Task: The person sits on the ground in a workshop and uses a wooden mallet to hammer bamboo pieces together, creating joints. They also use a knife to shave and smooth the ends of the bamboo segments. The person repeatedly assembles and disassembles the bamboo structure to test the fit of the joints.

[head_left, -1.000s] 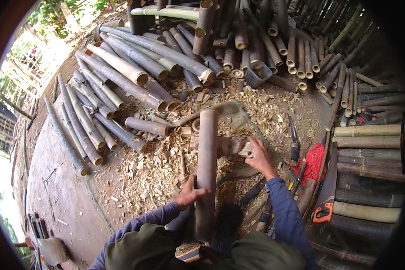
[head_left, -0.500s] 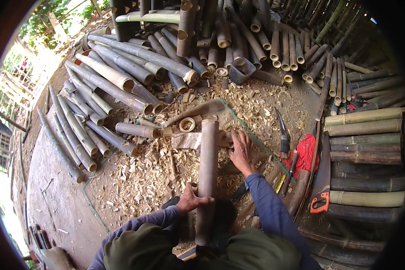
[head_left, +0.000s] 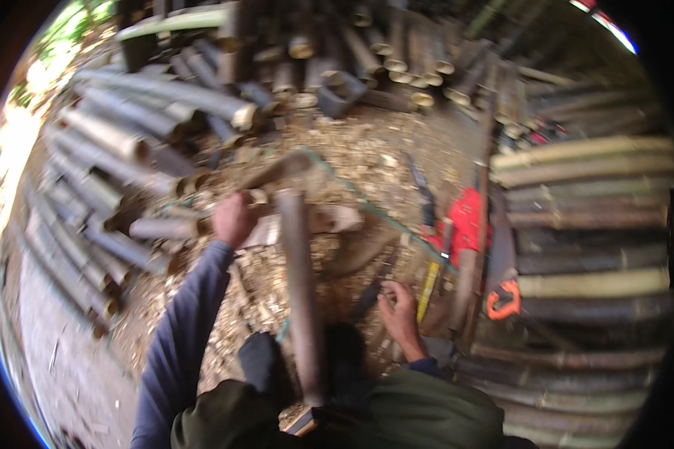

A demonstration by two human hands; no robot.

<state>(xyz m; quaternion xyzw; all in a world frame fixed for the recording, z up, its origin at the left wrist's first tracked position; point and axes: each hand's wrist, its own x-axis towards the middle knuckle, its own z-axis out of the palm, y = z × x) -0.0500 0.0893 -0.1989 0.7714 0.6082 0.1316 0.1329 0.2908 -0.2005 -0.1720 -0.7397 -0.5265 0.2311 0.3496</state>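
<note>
A thick brown bamboo length stands slightly tilted between my legs, with neither hand on it. My left hand reaches past it to the left, against a pale bamboo ring. Blur and the back of the hand hide those fingers, so I cannot tell whether they grip the ring. My right hand hovers at the right with half-curled fingers, nothing visible in them. Just left of it lies a dark-handled tool. A pale wooden piece lies behind the bamboo length.
Shavings cover the ground. Cut bamboo poles lie at the left, more poles at the right. A red cloth, a knife, a yellow tape measure and an orange-handled saw lie to the right. A dark plastic container stands behind.
My left hand has let go of the bamboo length and swung forward to the ring. My right hand has left the wooden piece and drawn back. The whole view has shifted and blurred.
</note>
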